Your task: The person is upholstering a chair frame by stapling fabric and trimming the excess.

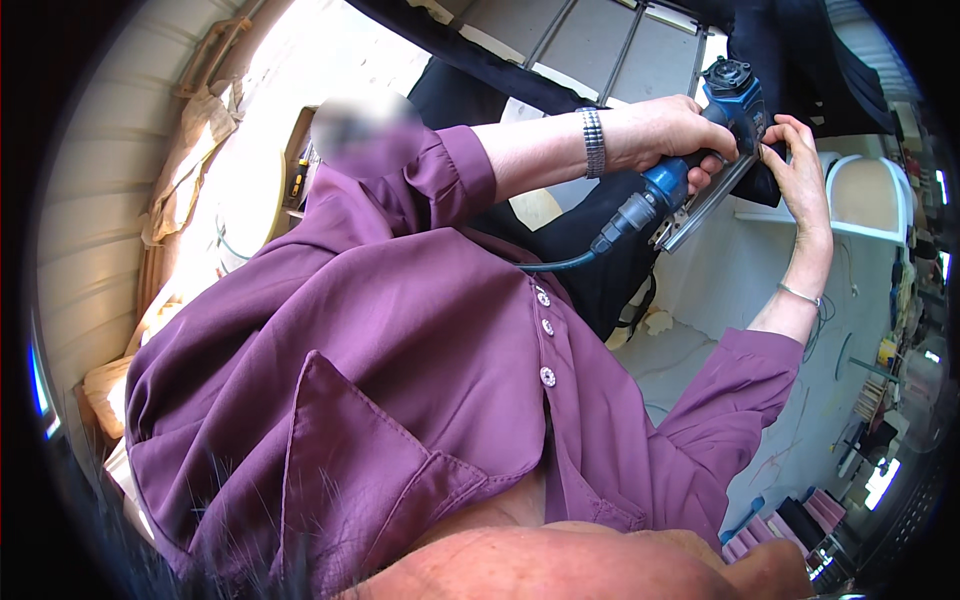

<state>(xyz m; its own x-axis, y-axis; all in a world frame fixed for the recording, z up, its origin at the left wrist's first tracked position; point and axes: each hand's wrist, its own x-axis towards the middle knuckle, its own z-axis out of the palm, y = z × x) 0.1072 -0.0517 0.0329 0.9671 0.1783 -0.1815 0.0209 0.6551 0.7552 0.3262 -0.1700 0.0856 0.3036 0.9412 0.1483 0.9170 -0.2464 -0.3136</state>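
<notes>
My left hand [690, 135], with a metal-band watch at its wrist, is wrapped round the handle of a blue air stapler [742, 98]. A hose [560, 264] runs from the coupling at the handle's end back past my shirt. The stapler's long metal magazine [700, 212] slants below the grip. Close to the tool's nose, my right hand [797, 175] has thumb and forefinger brought together at the edge of black fabric [765, 182]. The tool partly covers the spot where the fingertips meet the cloth. A thin bracelet circles the right wrist.
More black fabric [820, 70] hangs beyond the stapler, beside a frame with thin rods [622, 55]. A white-edged curved piece [868, 198] stands at the right. At the left, a yellow-and-black screwdriver [299, 178] lies near a pale rounded panel [255, 185]. Folded cloths [790, 530] sit lower right.
</notes>
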